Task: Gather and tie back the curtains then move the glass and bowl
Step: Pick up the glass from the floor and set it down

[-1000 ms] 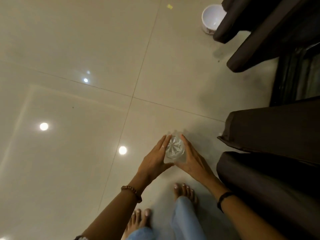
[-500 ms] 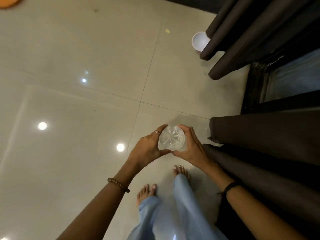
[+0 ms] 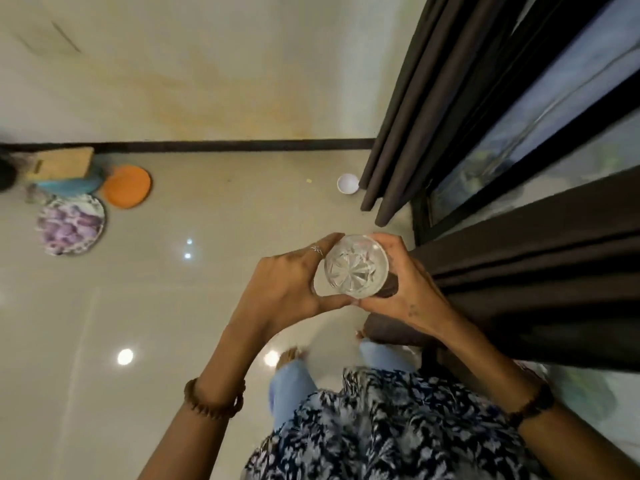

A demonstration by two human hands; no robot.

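Since the earlier frame the glass [image 3: 356, 267] has come up off the floor and sits much higher and closer to the camera, and the view has swung up to take in the wall. The left hand [image 3: 284, 289] and right hand [image 3: 408, 289] clamp it between them — fingers curled round either side, thumbs meeting beneath the near rim. Its cut star pattern shows through the open mouth. The left hand wears a ring, and each wrist carries a beaded bracelet.

Just right of the hands hang dark curtains [image 3: 540, 278], with a second bunch [image 3: 426, 109] further off beside the window [image 3: 540, 109]. The white bowl [image 3: 348, 183] stands on the floor [image 3: 207, 306] at the foot of that far bunch, well apart from the glass. The floor is glossy pale tile — ceiling lights mirror in it. Against the cream wall at the left lie an orange plate [image 3: 126, 187] and a purple-patterned plate [image 3: 71, 225].
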